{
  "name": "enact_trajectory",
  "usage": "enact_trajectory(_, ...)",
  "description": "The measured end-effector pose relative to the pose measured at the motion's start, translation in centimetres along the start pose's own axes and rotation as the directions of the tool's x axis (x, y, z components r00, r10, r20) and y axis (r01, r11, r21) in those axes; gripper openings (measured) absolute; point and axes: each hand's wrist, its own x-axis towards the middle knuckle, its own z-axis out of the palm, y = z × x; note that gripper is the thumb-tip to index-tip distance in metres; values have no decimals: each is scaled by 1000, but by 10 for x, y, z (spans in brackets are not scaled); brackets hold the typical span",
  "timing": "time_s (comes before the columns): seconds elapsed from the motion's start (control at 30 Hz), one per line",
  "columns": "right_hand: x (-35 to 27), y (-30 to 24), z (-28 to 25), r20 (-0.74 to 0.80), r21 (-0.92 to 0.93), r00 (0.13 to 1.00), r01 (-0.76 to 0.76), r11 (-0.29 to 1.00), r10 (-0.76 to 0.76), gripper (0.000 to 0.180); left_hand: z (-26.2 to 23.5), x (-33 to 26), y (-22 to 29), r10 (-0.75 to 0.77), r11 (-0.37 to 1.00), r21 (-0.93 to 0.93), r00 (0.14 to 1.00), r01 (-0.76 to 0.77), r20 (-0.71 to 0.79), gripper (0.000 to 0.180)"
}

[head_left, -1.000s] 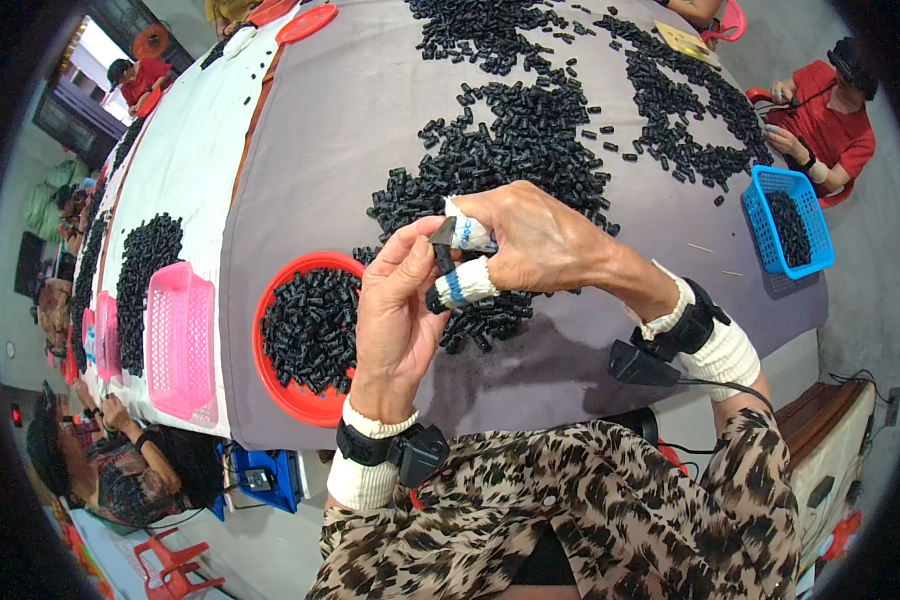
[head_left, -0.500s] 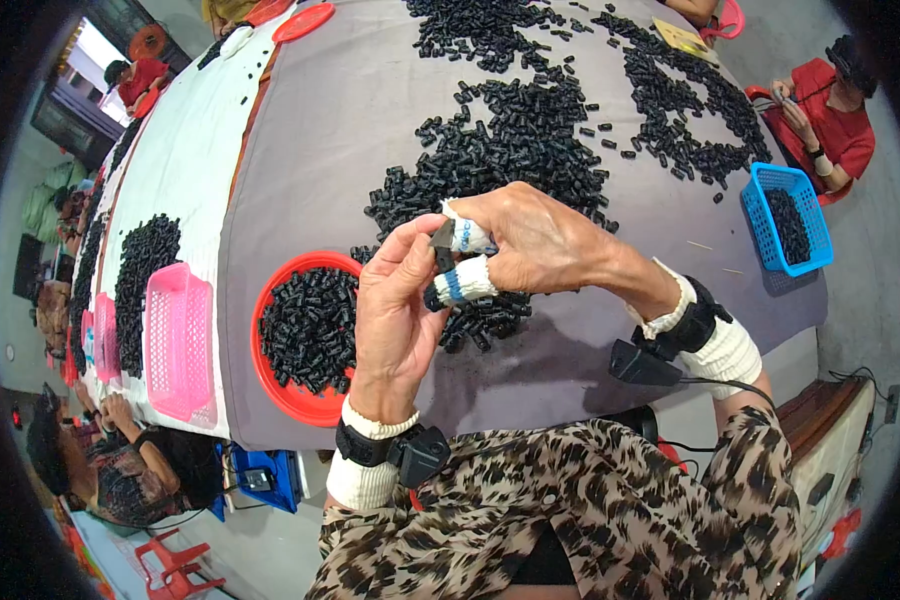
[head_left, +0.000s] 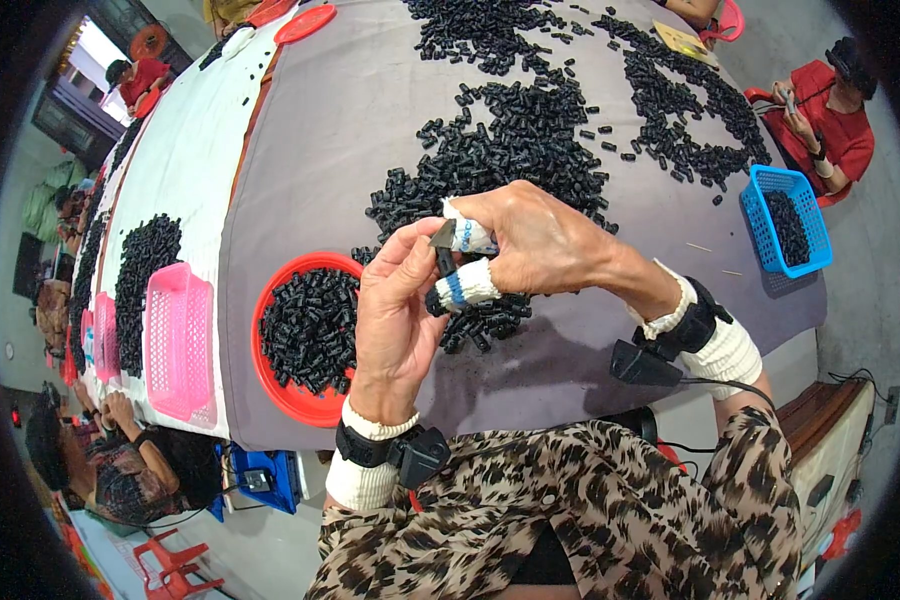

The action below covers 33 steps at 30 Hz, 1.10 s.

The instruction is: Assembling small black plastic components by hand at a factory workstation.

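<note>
A: What do we see in the hands?
B: We see the left hand [head_left: 395, 300] pinched narrow, thumb and fingertips gripping a small dark piece [head_left: 444, 258]. The right hand [head_left: 560, 240] is bent over toward it, its covered digits closed on the same piece.
A: So we find the piece between the two hands, above the table?
B: Yes, just in front of the wearer. Its upper end looks flat and greyish; we cannot tell whether that is part of it or something separate.
A: And the covers?
B: We make out an upper white cover [head_left: 472, 237] with blue marks and a lower white cover [head_left: 473, 281] with a blue band.
A: What lies around the hands?
B: Beyond and partly beneath them in our view, a heap of short black pieces [head_left: 530, 150] spreads over the grey cloth [head_left: 310, 170]. Near the left hand we have a round red basin [head_left: 288, 400], full of similar pieces.
A: Farther out?
B: To the left we see a pink basket [head_left: 180, 340]; to the right, a blue basket [head_left: 823, 235] with black pieces inside, near a seated person in red [head_left: 830, 130].
</note>
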Motion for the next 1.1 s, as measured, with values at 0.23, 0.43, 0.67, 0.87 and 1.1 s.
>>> enact_trajectory(0.23,0,1,0,34,25,999,-17,1000,16,33,-2,-1,1,-2,1000,27,1000,3,-13,21)
enact_trajectory(0.43,0,9,5,-7,26,999,40,999,-40,32,-7,0,0,4,998,63,1000,-4,-1,23)
enact_trajectory(0.67,0,8,7,-9,25,999,47,999,-47,30,0,-2,1,5,999,46,1000,-4,-24,20)
enact_trajectory(0.87,4,10,10,58,-11,997,53,999,-52,29,-6,-6,4,14,999,43,1000,-14,-5,23)
enact_trajectory(1.1,6,19,10,-21,36,996,82,996,-81,33,-58,-36,53,378,754,652,866,-83,-328,22)
